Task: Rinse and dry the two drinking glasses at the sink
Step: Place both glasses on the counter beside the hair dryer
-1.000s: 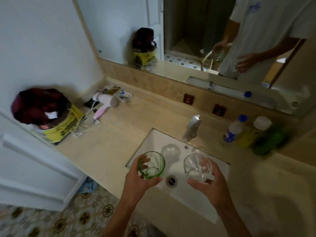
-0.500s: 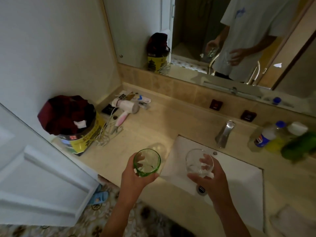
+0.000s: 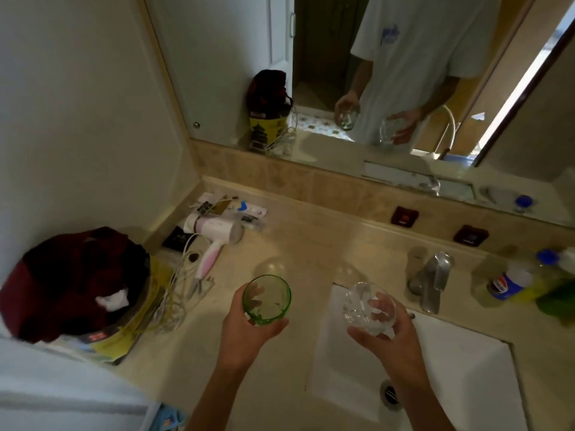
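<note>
The left hand [image 3: 245, 334] grips a green glass [image 3: 266, 299] over the counter [image 3: 311, 244], left of the sink [image 3: 460, 368]. The right hand [image 3: 389, 340] holds a clear glass [image 3: 364, 309] over the sink's left edge. Both glasses look empty. Farther right, beyond the tap [image 3: 434, 279], stand bottles [image 3: 510, 283], blurred. At far left, a tin [image 3: 102, 334] holds dark red cloth [image 3: 71, 281].

Green glass [image 3: 267, 299] is sitting upright and empty-looking in the left hand [image 3: 245, 331] over the beige counter, while the clear glass [image 3: 368, 309], mouth tilted toward the camera, is sitting in the right hand [image 3: 392, 340] over the white sink [image 3: 466, 368].
</note>
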A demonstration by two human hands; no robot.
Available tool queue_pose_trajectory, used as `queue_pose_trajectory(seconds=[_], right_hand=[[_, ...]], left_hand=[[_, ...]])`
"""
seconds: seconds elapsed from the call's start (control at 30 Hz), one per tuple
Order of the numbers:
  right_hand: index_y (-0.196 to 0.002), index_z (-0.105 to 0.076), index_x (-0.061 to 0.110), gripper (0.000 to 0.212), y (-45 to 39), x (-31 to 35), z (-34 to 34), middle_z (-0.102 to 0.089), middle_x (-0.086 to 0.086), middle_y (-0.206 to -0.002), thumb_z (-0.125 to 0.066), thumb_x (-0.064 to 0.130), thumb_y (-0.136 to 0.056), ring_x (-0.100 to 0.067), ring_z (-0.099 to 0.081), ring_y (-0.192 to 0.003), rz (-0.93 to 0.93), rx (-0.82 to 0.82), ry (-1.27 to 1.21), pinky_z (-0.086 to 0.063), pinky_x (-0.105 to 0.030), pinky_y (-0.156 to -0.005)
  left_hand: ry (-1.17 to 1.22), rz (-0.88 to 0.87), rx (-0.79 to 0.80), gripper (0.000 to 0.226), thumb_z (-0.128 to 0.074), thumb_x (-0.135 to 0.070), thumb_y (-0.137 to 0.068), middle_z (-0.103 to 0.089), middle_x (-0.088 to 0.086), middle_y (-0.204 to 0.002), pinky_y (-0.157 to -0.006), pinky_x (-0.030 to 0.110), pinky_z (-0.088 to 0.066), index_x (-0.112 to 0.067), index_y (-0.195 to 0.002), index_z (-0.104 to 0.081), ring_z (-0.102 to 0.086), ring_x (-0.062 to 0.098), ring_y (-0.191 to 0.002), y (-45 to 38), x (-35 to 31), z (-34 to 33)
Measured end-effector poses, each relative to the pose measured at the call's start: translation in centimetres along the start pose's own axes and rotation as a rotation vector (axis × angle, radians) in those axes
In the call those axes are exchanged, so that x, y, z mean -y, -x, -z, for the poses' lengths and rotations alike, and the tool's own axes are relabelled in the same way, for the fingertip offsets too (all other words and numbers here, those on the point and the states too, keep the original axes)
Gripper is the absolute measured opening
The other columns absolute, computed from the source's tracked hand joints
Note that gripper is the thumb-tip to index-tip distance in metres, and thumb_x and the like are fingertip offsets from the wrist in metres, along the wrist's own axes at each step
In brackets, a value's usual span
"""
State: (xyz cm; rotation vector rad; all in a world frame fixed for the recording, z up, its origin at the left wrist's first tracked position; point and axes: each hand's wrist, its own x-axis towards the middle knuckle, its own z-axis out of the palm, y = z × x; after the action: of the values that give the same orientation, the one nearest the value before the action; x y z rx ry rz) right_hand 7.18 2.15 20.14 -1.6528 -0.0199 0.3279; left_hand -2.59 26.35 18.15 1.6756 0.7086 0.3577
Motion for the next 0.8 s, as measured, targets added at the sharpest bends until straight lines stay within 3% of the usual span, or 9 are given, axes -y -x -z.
queue_pose_trajectory(seconds=[0.13,0.3,0.4,0.53,0.67,0.8], right_hand=[[-0.121,-0.055,0.029,0.075,-4.4,-0.3,-1.4,-0.062,0.003,-0.118,-0.089,0.000,-0.061,-0.007,-0.062,-0.102,0.015,-0.027,0.013,-0.056,-0.015,-0.064],[-0.125,-0.054,0.024,0.077,-9.5,-1.0,-2.8,-0.061,-0.002,-0.118,-0.090,0.002,-0.061,-0.010,-0.061,-0.104,-0.018,-0.092,0.029,-0.056,-0.019,-0.071],[-0.126,-0.051,0.028,0.082,-12.7,-2.0,-3.8,-0.062,0.001,-0.118,-0.093,0.009,-0.057,-0.017,-0.060,-0.110,-0.027,-0.130,0.081,-0.054,-0.031,-0.086],[-0.127,-0.051,0.030,0.090,-17.1,-3.4,-5.1,-0.062,0.004,-0.119,-0.097,0.016,-0.050,-0.018,-0.061,-0.111,-0.062,-0.151,0.124,-0.057,-0.043,-0.091],[-0.133,-0.050,0.022,0.092,-20.6,-4.9,-6.8,-0.062,0.005,-0.122,-0.095,0.010,-0.054,-0.017,-0.060,-0.114,-0.083,-0.185,0.107,-0.057,-0.040,-0.089],[-0.133,-0.050,0.023,0.091,-23.2,-6.4,-8.0,-0.060,0.010,-0.127,-0.094,0.009,-0.055,-0.014,-0.057,-0.119,-0.107,-0.168,0.101,-0.053,-0.039,-0.095]], left_hand=[[0.023,0.063,0.019,0.087,-0.098,-0.018,-0.053,-0.065,-0.011,-0.121,-0.095,0.042,-0.057,-0.033,-0.126,-0.055,-0.062,0.013,-0.114,-5.5,-0.6,-0.8],[-0.006,0.085,0.081,0.099,-0.094,-0.038,-0.044,-0.067,-0.007,-0.124,-0.097,0.045,-0.059,-0.025,-0.135,-0.056,-0.065,0.014,-0.113,-11.9,-1.0,-1.9],[-0.040,0.106,0.134,0.101,-0.093,-0.043,-0.042,-0.066,-0.011,-0.127,-0.096,0.048,-0.060,-0.027,-0.134,-0.056,-0.066,0.012,-0.114,-15.7,-0.5,-2.9],[-0.074,0.102,0.173,0.101,-0.095,-0.041,-0.042,-0.066,-0.008,-0.129,-0.098,0.050,-0.059,-0.028,-0.133,-0.055,-0.065,0.017,-0.118,-20.3,1.4,-4.6],[-0.090,0.092,0.203,0.104,-0.092,-0.043,-0.036,-0.067,-0.003,-0.126,-0.100,0.047,-0.057,-0.026,-0.132,-0.053,-0.065,0.021,-0.118,-24.4,3.3,-5.9],[-0.095,0.102,0.251,0.118,-0.091,-0.042,-0.035,-0.065,0.003,-0.132,-0.106,0.048,-0.053,-0.015,-0.142,-0.049,-0.062,0.022,-0.125,-27.2,4.7,-6.5]])
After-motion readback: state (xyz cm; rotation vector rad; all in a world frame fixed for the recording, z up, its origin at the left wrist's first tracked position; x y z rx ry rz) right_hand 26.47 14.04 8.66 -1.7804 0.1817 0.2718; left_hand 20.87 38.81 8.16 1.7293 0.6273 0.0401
